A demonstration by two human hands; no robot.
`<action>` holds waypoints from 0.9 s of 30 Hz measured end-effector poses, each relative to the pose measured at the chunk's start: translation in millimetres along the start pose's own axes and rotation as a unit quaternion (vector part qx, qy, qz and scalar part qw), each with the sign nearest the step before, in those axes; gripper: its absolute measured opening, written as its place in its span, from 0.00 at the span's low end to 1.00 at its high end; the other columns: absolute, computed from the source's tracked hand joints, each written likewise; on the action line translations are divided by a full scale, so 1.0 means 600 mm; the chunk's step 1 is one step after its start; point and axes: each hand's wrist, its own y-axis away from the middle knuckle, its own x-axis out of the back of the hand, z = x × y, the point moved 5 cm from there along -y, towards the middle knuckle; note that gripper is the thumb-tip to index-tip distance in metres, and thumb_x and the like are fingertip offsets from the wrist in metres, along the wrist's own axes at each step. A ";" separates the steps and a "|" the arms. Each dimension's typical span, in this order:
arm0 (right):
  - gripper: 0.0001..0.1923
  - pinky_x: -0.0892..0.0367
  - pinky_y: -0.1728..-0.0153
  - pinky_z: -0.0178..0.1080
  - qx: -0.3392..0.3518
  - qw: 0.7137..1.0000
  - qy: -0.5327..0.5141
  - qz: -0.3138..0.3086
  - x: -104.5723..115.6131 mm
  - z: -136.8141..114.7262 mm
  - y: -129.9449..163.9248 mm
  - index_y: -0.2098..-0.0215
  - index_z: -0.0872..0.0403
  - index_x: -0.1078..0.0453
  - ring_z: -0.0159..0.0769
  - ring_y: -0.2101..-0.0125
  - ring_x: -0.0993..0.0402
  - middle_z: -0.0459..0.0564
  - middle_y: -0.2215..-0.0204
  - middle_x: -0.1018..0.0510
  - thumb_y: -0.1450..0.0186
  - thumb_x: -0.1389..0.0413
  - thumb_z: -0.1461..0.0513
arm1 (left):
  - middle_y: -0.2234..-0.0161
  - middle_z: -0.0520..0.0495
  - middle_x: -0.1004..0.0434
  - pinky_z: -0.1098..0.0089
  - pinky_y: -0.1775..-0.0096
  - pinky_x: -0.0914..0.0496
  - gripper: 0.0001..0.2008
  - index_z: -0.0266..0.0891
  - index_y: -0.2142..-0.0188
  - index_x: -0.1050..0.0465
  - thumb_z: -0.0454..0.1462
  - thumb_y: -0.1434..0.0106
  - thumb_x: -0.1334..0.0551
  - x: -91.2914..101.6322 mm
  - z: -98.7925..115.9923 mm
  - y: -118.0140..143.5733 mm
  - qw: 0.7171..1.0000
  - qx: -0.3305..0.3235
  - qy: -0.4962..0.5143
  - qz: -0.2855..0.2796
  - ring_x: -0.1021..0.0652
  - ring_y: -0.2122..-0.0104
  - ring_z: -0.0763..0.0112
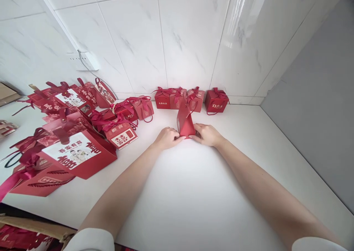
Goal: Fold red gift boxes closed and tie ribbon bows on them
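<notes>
Two bare hands on one small red paper box, at the middle of the white tabletop: left hand at its left lower edge, right hand at its right lower edge, fingers of both curled in and pinching the box base. Box tapering upward to a narrow top, smooth matte card, with a thin red cord loop just above it.

Four finished red boxes in a row against the tiled wall behind: a cube with white lettering, a second touching it, a third just beside, and a fourth set a little apart to the right. Each roughly cubic, topped with a dark red satin ribbon bow.

Several more to the left, heaped and tilted, exact count not clear. Among them: one box with a white label and red characters, one ribboned box near the row, and one large flat red bag printed with a cartoon picture, lying on its side. One further bag with a white printed panel behind it. Ribbons glossy and crumpled, card surfaces smooth.

One white wall socket with a grey cable, on glossy marbled tiles. One brown cardboard edge at lower left. Two white sleeve cuffs at the bottom edge. Grey matte panel at right.
</notes>
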 end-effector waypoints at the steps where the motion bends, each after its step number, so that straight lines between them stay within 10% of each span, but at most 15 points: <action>1: 0.15 0.41 0.71 0.38 -0.009 1.000 0.016 -0.006 -0.002 0.003 -0.001 0.60 0.53 0.34 0.39 0.71 0.28 0.52 0.66 0.23 0.32 0.51 0.50 | 0.81 0.48 0.30 0.63 0.63 0.37 0.25 0.42 0.83 0.32 0.53 0.36 0.46 -0.001 0.000 0.000 1.000 0.013 -0.011 0.000 0.29 0.75 0.66; 6: 0.15 0.41 0.71 0.39 -0.037 0.998 0.032 -0.031 -0.014 0.015 -0.002 0.60 0.53 0.33 0.41 0.69 0.25 0.53 0.65 0.21 0.31 0.52 0.51 | 0.80 0.46 0.28 0.64 0.68 0.37 0.26 0.41 0.81 0.28 0.57 0.39 0.45 -0.002 -0.001 -0.003 0.994 0.093 -0.050 0.011 0.28 0.78 0.64; 27: 0.18 0.46 0.73 0.38 -0.054 0.996 0.062 -0.024 -0.021 0.006 -0.006 0.68 0.53 0.33 0.38 0.75 0.27 0.51 0.73 0.21 0.27 0.59 0.56 | 0.75 0.36 0.23 0.57 0.62 0.37 0.24 0.34 0.74 0.23 0.40 0.31 0.52 -0.012 0.029 -0.008 0.983 0.027 -0.179 0.021 0.23 0.71 0.58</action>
